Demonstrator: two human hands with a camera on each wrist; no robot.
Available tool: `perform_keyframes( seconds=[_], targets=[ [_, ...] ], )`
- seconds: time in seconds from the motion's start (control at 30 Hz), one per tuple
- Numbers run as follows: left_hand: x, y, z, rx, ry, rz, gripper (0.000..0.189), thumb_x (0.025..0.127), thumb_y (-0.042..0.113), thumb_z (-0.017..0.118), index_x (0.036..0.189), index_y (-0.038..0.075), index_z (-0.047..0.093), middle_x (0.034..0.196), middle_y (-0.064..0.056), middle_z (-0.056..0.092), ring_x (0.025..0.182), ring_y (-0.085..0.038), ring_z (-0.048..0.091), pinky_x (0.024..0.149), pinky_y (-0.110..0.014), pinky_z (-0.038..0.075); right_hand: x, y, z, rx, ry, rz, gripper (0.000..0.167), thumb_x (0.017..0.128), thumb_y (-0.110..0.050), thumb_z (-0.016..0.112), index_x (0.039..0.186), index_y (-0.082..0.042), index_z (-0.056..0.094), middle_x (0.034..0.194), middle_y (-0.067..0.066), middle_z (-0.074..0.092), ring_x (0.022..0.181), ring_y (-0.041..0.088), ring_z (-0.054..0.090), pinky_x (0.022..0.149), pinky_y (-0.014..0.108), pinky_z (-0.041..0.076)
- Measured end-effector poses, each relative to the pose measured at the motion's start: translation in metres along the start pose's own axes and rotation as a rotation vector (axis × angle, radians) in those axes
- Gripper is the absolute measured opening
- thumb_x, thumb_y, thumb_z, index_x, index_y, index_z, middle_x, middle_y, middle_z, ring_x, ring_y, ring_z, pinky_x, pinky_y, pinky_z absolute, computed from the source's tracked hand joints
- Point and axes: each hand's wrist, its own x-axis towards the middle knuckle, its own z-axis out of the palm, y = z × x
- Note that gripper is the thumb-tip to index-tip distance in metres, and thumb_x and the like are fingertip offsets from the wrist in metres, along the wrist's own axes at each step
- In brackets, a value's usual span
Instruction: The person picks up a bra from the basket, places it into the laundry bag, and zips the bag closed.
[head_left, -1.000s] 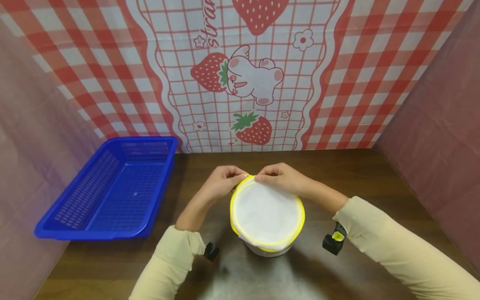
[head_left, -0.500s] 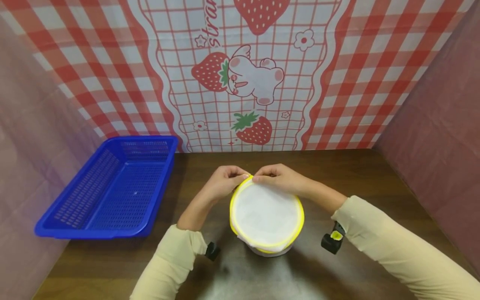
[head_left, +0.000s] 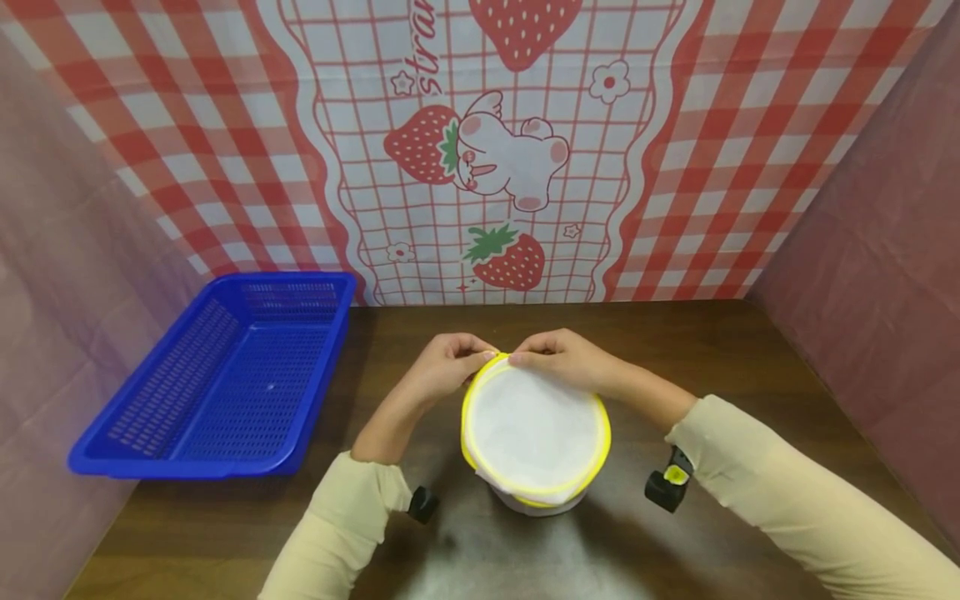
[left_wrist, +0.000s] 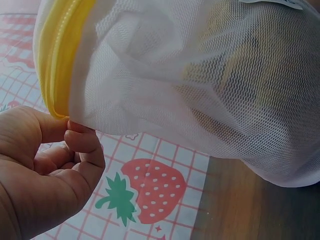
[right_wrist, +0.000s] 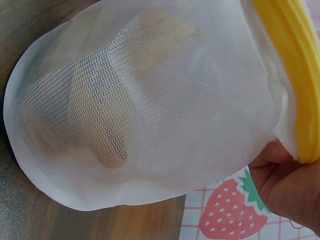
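A round white mesh laundry bag (head_left: pixel 536 429) with a yellow zipper (left_wrist: pixel 64 60) around its top stands upright before me in the head view. At its far rim my left hand (head_left: pixel 444 364) pinches the edge by the zipper between thumb and fingers. Just to the right, the right hand (head_left: pixel 561 358) pinches the same rim, its thumb lying on the white top. The two sets of fingertips are close together. Through the mesh in both wrist views show blurred yellowish and dark contents (right_wrist: pixel 102 117). The top panel covers the opening in the head view.
To the left on the brown wooden table (head_left: pixel 675 350) sits a blue perforated plastic basket (head_left: pixel 262 375). A red checked strawberry cloth (head_left: pixel 495 167) hangs behind the table, and pinkish curtains (head_left: pixel 862 217) flank it.
Both hands keep their pinch at the far rim. The right fingertips shift slightly left along the rim, then back right; the bag stays nearly in place.
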Motion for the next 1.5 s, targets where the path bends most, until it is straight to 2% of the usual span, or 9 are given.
perform_keyframes(
  seconds=[0.3, 0.6, 1.17, 1.5],
  targets=[
    [0.0009, -0.0003, 0.0006, -0.013, -0.017, 0.001, 0.021, 0.093, 0.017, 0.058, 0.101, -0.001, 0.067, 0.08, -0.005, 0.062, 0.063, -0.011, 0.052, 0.058, -0.025, 0.047, -0.0013, -0.0007, -0.0001, 0.011, -0.011, -0.014, 0.029, 0.093, -0.032, 0.057, 0.104, -0.008, 0.069, 0.095, 0.007, 0.067, 0.069, 0.012, 0.06, 0.06, 0.029, 0.052],
    [0.001, 0.0025, 0.0025, -0.008, -0.018, 0.02, 0.021, 0.092, 0.017, 0.058, 0.1, -0.001, 0.068, 0.084, -0.008, 0.064, 0.068, -0.011, 0.055, 0.059, -0.022, 0.046, -0.001, -0.0012, 0.0, 0.027, -0.05, -0.021, 0.03, 0.093, -0.032, 0.057, 0.106, -0.008, 0.069, 0.092, 0.006, 0.067, 0.067, 0.012, 0.06, 0.059, 0.029, 0.053],
    [0.0008, 0.001, 0.0035, -0.037, -0.016, 0.007, 0.021, 0.093, 0.016, 0.058, 0.101, -0.001, 0.067, 0.082, -0.007, 0.063, 0.064, -0.011, 0.054, 0.058, -0.024, 0.047, -0.0019, 0.0021, -0.0006, 0.019, 0.0, 0.014, 0.031, 0.093, -0.032, 0.057, 0.108, -0.008, 0.07, 0.094, 0.008, 0.068, 0.067, 0.012, 0.062, 0.059, 0.03, 0.054],
    [0.0002, 0.0007, 0.0046, -0.025, 0.006, -0.011, 0.021, 0.093, 0.017, 0.058, 0.1, 0.0, 0.067, 0.082, -0.007, 0.063, 0.065, -0.011, 0.053, 0.059, -0.025, 0.046, -0.0048, 0.0009, -0.0009, 0.019, 0.002, 0.01, 0.031, 0.093, -0.033, 0.056, 0.106, -0.008, 0.069, 0.094, 0.008, 0.067, 0.067, 0.012, 0.061, 0.059, 0.029, 0.053]
  ],
)
